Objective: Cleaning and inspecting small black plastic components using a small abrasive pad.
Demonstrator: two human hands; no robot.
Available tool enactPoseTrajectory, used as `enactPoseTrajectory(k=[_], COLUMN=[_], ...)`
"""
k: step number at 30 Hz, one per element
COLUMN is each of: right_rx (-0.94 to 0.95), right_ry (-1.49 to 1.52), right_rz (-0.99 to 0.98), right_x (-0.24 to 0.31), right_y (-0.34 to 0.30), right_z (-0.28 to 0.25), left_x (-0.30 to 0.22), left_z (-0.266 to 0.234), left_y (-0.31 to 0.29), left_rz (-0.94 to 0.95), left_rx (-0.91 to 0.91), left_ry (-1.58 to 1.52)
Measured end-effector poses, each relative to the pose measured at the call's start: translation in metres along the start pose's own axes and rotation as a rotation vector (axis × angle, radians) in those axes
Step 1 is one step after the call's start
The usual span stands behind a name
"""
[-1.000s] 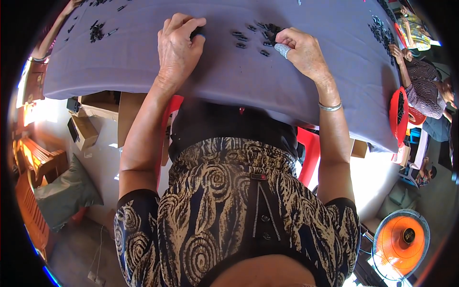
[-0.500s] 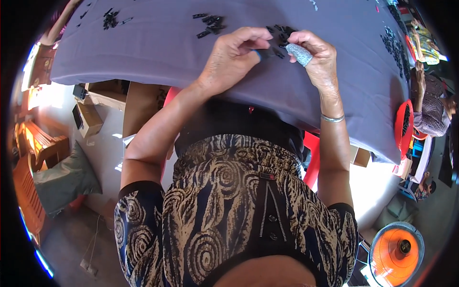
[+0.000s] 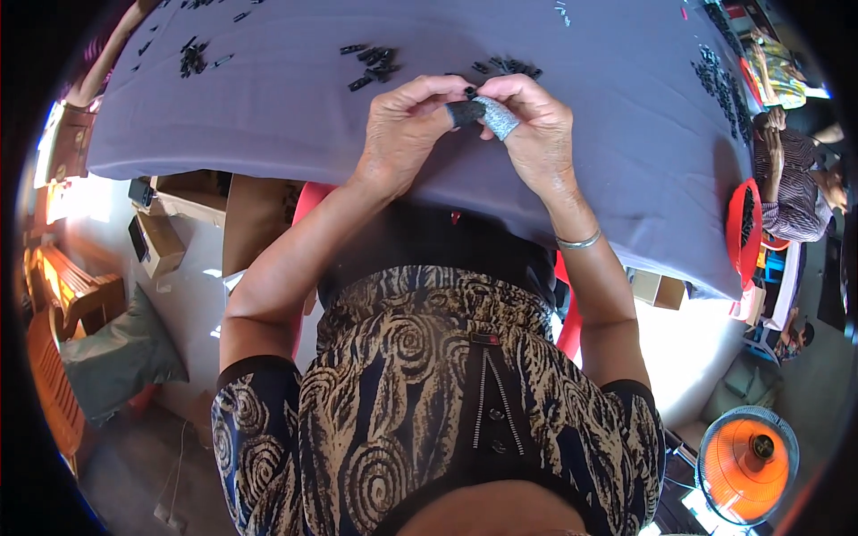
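Observation:
My left hand [image 3: 393,129] and my right hand [image 3: 539,129] meet above the near part of the cloth-covered table [image 3: 295,116]. Both are closed in a pinch, and a small black piece [image 3: 470,92] shows between their fingertips; its exact kind is too small to make out. A dark cover [image 3: 463,113] wraps my left thumb, a silvery-grey one [image 3: 497,117] my right thumb. Just beyond the fingers lies a loose group of small black pieces [image 3: 509,67]. Another cluster of black clip-like pieces [image 3: 374,65] rests beyond my left hand.
More black pieces [image 3: 192,60] lie far left, and a long spread of them [image 3: 718,89] runs along the right side. By the right table edge stands a red basin [image 3: 736,228] with dark contents. A person in a striped top [image 3: 791,183] sits at right. An orange fan-shaped heater [image 3: 737,469] stands lower right.
My two hands have come together from being apart, the right one moving left and slightly nearer. Their fingertips now meet at a small black piece. The whole view has shifted slightly.

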State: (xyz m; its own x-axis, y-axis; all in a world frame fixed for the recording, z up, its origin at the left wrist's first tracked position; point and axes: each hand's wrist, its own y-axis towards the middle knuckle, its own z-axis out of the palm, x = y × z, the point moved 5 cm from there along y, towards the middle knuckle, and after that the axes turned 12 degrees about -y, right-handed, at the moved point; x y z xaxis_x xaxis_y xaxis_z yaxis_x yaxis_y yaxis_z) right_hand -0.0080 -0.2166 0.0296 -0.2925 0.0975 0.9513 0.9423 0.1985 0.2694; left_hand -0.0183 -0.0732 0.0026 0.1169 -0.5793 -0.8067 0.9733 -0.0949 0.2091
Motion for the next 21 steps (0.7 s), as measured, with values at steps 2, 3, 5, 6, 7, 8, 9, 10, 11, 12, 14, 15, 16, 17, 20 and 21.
enactPoseTrajectory(k=[2,3,5,6,7,8,9,10,11,12,14,15,16,17,20,21], right_rx=[0.064,0.063,0.126,0.156,0.188,0.150,0.079,0.018,-0.059,-0.127,-0.214,-0.275,-0.264,-0.263,-0.261,-0.199], right_ry=[-0.084,-0.087,-0.159,-0.224,-0.287,-0.345,-0.377,-0.371,-0.402,-0.406,-0.512,-0.640,-0.760,-0.760,-0.967,-1.009], right_rz=[0.027,0.024,0.043,0.071,0.101,0.127,0.119,0.144,0.136,0.104,0.119,0.141,0.197,0.195,0.148,0.184], right_x=[0.002,0.003,0.003,0.003,0.001,-0.001,-0.001,-0.001,0.001,-0.005,-0.026,-0.032,-0.039,-0.047,-0.064,-0.072], right_y=[0.002,0.003,0.005,0.008,0.012,0.017,0.023,0.030,0.038,0.048,0.070,0.079,0.089,0.098,0.123,0.129], right_z=[-0.001,-0.004,-0.009,-0.014,-0.019,-0.028,-0.040,-0.051,-0.064,-0.081,-0.118,-0.131,-0.138,-0.146,-0.164,-0.163], left_x=[-0.001,0.002,0.003,0.003,0.003,0.002,0.001,0.001,0.001,0.000,0.000,0.000,0.000,0.000,0.003,0.003], left_z=[-0.001,-0.002,-0.004,-0.003,-0.004,-0.004,-0.006,-0.010,-0.012,-0.014,-0.014,-0.013,-0.015,-0.014,-0.011,-0.011], left_y=[0.001,0.001,0.002,0.003,0.003,0.004,0.005,0.006,0.007,0.008,0.011,0.010,0.009,0.009,0.011,0.010], left_rz=[0.009,-0.009,-0.025,-0.024,-0.025,-0.024,-0.042,-0.059,-0.056,-0.039,-0.025,-0.053,-0.080,-0.078,-0.065,-0.073], left_rx=[0.001,-0.003,-0.007,0.006,0.014,0.014,-0.013,-0.046,-0.048,-0.044,-0.035,-0.053,-0.075,-0.076,-0.046,-0.051], left_ry=[0.029,0.054,0.080,0.083,0.086,0.084,0.067,0.053,0.052,0.055,0.055,0.041,0.030,0.030,0.067,0.095])
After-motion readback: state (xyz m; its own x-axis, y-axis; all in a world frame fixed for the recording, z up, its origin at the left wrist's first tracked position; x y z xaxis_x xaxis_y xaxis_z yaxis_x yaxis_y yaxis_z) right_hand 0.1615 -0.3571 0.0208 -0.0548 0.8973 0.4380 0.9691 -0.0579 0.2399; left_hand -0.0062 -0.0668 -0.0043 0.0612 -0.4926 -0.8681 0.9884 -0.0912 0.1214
